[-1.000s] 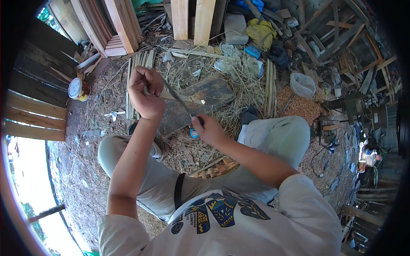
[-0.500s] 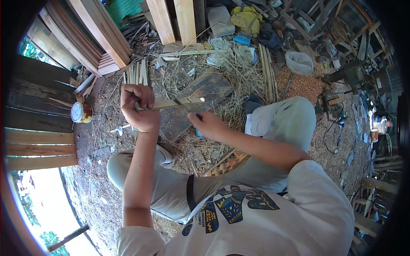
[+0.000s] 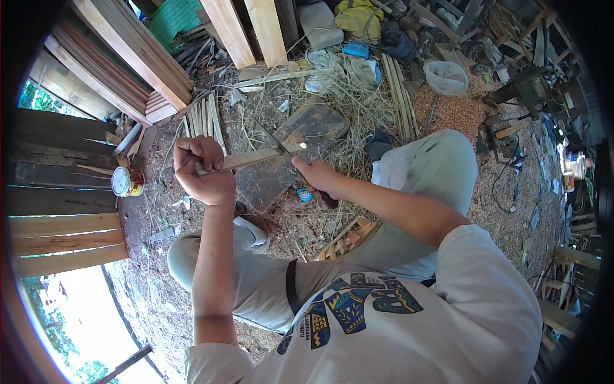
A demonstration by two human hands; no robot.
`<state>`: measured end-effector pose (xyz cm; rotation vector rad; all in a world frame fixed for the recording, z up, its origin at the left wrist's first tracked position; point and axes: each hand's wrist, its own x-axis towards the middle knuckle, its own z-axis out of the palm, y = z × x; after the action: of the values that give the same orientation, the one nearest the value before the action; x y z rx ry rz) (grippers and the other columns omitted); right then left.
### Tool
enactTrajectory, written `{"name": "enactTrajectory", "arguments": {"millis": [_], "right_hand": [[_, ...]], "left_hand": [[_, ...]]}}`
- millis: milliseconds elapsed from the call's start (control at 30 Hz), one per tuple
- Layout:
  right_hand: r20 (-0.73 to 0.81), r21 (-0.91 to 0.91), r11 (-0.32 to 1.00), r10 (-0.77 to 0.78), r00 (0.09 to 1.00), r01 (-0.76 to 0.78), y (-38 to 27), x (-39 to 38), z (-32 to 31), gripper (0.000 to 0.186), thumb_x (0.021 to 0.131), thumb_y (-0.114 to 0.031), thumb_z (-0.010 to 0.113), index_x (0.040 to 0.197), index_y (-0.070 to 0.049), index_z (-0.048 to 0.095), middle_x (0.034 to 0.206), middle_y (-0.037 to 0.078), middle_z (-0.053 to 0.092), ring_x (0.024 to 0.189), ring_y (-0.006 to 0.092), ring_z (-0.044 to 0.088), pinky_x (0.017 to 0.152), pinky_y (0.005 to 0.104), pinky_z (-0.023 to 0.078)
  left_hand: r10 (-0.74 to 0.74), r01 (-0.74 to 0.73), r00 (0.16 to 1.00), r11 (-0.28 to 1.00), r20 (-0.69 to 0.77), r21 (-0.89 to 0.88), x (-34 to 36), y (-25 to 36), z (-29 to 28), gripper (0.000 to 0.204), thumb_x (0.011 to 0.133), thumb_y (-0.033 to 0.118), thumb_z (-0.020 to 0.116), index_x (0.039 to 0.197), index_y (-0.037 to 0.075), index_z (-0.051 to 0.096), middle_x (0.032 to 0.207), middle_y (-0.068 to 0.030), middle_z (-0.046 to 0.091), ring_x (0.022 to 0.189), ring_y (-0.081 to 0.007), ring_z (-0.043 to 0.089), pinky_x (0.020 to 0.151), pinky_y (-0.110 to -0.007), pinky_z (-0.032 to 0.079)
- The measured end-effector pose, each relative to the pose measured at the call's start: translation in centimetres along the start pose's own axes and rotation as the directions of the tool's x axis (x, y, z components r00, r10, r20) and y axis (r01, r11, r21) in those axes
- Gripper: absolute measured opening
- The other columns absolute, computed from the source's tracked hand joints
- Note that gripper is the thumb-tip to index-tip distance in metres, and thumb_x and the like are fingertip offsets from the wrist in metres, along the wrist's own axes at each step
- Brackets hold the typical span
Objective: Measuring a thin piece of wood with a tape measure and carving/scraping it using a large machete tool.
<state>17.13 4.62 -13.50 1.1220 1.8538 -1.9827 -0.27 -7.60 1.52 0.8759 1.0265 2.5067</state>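
Observation:
My left hand [image 3: 204,173] is closed around one end of a pale, narrow strip of wood [image 3: 251,158], which points to the right with a bright cut tip. In my right hand [image 3: 317,176] is a knife [image 3: 269,136] with a long thin blade; its dark handle end sticks out below the fist. The blade slants up and to the left, crossing the strip near its right end. Below both hands lies a dark, flat slab [image 3: 314,127] on the ground. A small blue round object [image 3: 304,194] rests beneath my right hand.
Several thin strips [image 3: 206,118] lie beyond my left hand, and more slats [image 3: 399,96] lie farther right. A paint can [image 3: 127,182] stands at the left. My bent knee [image 3: 432,169] rises at the right, near wood shavings [image 3: 441,115]. Planks [image 3: 131,54] lean at the back left.
My right hand has moved a little to the right, and the knife blade now lies nearer the strip's right end. My left hand keeps its hold; the whole view has shifted slightly.

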Motion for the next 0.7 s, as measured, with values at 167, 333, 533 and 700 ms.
{"name": "enactTrajectory", "arguments": {"millis": [167, 333, 533, 700], "right_hand": [[-0.021, -0.397, 0.888, -0.264, 0.964, 0.234, -4.5, -5.3, 1.4, 0.068, 0.103, -0.062, 0.046, 0.078, -0.002, 0.066, 0.062, 0.016, 0.062, 0.056, 0.0352, 0.063, 0.061, 0.0491, 0.05], [-0.008, -0.197, 0.867, -0.469, 0.883, 0.458, -1.1, -4.1, 1.3, 0.067, 0.103, -0.062, 0.049, 0.085, 0.002, 0.063, 0.059, 0.014, 0.057, 0.054, 0.0264, 0.06, 0.057, 0.0429, 0.046], [-0.055, -0.337, 0.931, -0.164, 0.985, 0.136, 2.5, 2.1, -1.8, 0.071, 0.102, -0.062, 0.048, 0.074, 0.002, 0.063, 0.058, 0.014, 0.058, 0.056, 0.0296, 0.064, 0.061, 0.0469, 0.051], [-0.05, -0.087, 0.996, 0.012, 0.999, -0.016, 0.7, -0.4, 0.1, 0.072, 0.102, -0.063, 0.049, 0.071, 0.001, 0.06, 0.058, 0.011, 0.055, 0.056, 0.0278, 0.06, 0.055, 0.0461, 0.044]], "left_hand": [[0.019, -0.018, 1.0, 0.998, -0.01, 0.065, -0.9, 0.2, 0.0, 0.015, 0.082, 0.021, 0.039, 0.082, 0.007, 0.041, 0.06, -0.0014, 0.033, 0.053, -0.0102, 0.03, 0.049, -0.026, 0.027], [0.024, -0.023, 1.0, 0.996, -0.008, 0.09, -1.2, 0.7, 1.2, 0.015, 0.081, 0.021, 0.039, 0.081, 0.006, 0.041, 0.06, -0.0019, 0.034, 0.054, -0.0107, 0.029, 0.05, -0.027, 0.026], [-0.011, 0.013, 0.999, 0.999, -0.044, 0.038, -0.4, 0.4, 0.4, 0.013, 0.08, 0.019, 0.038, 0.081, 0.006, 0.041, 0.06, -0.0017, 0.035, 0.054, -0.0112, 0.029, 0.05, -0.027, 0.026], [-0.027, 0.027, 0.999, 1.0, 0.026, 0.014, -0.7, 0.4, 0.1, 0.012, 0.081, 0.019, 0.038, 0.08, 0.007, 0.041, 0.06, -0.0017, 0.035, 0.054, -0.0104, 0.028, 0.05, -0.027, 0.026]]}}
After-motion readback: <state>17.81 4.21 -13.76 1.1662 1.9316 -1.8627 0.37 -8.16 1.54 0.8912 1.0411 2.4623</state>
